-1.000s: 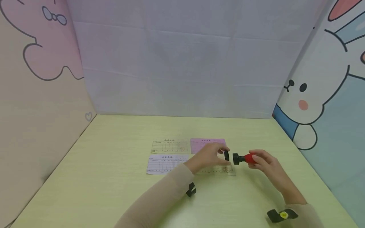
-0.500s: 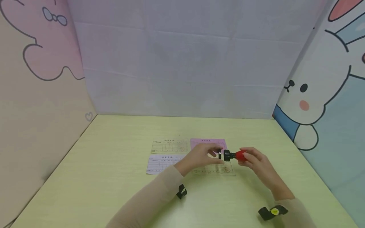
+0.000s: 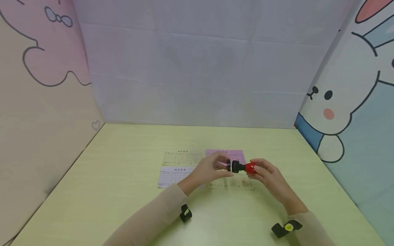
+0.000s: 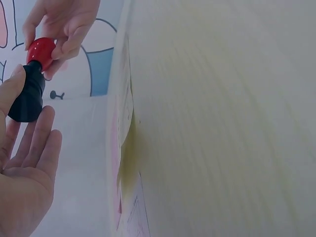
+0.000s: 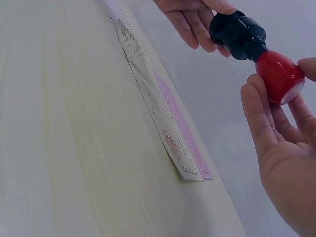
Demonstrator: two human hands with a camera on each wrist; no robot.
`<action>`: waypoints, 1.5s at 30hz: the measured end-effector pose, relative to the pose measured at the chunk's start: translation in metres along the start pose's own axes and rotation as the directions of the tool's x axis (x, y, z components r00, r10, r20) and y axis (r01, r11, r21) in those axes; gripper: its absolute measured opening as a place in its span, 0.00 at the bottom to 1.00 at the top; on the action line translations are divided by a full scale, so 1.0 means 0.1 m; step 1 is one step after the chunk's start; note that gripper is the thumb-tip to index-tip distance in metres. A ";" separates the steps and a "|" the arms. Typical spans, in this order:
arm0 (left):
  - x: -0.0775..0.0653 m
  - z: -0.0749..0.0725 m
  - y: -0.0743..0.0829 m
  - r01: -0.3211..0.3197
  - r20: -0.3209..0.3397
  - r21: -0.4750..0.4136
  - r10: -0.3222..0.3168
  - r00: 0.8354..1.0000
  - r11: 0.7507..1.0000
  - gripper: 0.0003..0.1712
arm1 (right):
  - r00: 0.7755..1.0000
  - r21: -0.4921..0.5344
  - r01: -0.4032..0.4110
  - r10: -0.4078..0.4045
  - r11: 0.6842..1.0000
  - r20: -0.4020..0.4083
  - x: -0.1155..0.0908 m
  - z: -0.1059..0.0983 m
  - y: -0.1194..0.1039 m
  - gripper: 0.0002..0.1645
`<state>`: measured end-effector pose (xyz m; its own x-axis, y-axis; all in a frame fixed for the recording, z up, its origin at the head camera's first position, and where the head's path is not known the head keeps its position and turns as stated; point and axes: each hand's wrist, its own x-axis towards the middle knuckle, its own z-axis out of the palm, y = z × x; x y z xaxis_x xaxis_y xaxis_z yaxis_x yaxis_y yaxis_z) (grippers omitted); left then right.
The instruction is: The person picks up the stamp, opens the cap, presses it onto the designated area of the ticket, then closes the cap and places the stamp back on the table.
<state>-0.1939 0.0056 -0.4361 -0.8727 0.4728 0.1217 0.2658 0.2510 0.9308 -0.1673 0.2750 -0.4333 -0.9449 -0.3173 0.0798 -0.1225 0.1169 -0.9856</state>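
Note:
A hand stamp with a red bulb handle [image 3: 250, 168] and a black head [image 3: 236, 166] lies sideways in the air above the papers. My right hand [image 3: 272, 181] pinches its red handle between thumb and fingers, also plain in the right wrist view. Between thumb and fingertips, my left hand [image 3: 203, 171] holds the round black cap [image 3: 228, 165] at the stamp's head. A thin light band shows between cap and head in the head view. In the left wrist view the black parts [image 4: 28, 96] look joined, so how far the cap sits on is hard to tell.
Under the hands lie a pink form [image 3: 224, 152] and a cream form [image 3: 231, 182], partly covered. Further left are another cream form [image 3: 182, 158] and a white-lilac form [image 3: 173, 176]. The pale table [image 3: 123, 164] meets a white backdrop [image 3: 197, 85] and printed side panels.
The stamp's head has come left to the cap, closing the gap between them. Both hands have since shifted left together over the papers, still holding cap and handle.

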 end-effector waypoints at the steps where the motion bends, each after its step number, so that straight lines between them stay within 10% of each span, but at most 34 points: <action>1: -0.01 -0.01 0.00 0.007 -0.006 -0.006 -0.007 1.000 1.000 0.33 | 1.000 0.007 0.005 -0.005 1.000 0.005 0.00 0.01 0.00 0.21; 45: -0.12 -0.05 0.00 -0.062 -0.057 -0.020 0.061 0.997 0.998 0.29 | 0.994 0.071 0.050 -0.056 0.996 0.090 0.07 0.17 0.00 0.21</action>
<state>-0.1853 -0.0048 -0.4358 -0.8768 0.4384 0.1973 0.3109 0.2041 0.9283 -0.1683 0.2567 -0.4354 -0.9055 -0.4066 0.1214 -0.1477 0.0340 -0.9884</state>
